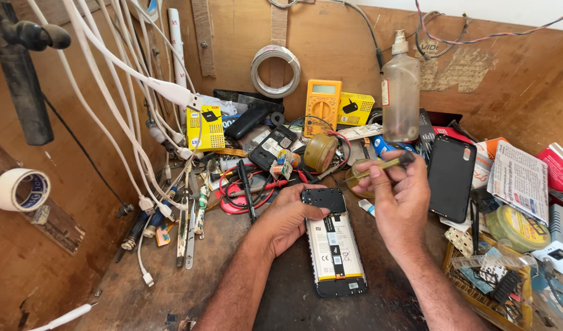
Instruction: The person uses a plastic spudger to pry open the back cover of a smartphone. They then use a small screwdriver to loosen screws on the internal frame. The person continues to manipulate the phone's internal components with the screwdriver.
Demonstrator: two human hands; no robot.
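Looking down at a cluttered brown wooden bench (140, 294), the main thing is an opened black smartphone with its back cover off (334, 245), lying flat near the middle with a white-labelled battery showing. The left hand (287, 217) rests on the phone's upper left edge, fingers loosely curled around that corner, thumb lying across the black top plate, so it's steadying more than gripping. The right hand (401, 199) hovers just above and to the right of the phone, fingers pinched closed on a thin yellowish-handled tool (379, 165) that points left.

Packaging and labels, since there's a lot:
- a small yellow rectangular box with a black picture on it (205, 127) stands left of centre at the back
- another yellow box of the same kind (355, 108) sits just beside a yellow digital multimeter (322, 104)
- a tall cloudy plastic bottle with a small label strip (399, 92) stands behind the right hand
- a folded white printed leaflet (519, 181) lies on the right, next to a black phone back cover (451, 178)
- a roll of white tape with a blue-printed core (21, 190) hangs on the left wall

White charging cables (110, 92) dangle down the left side.
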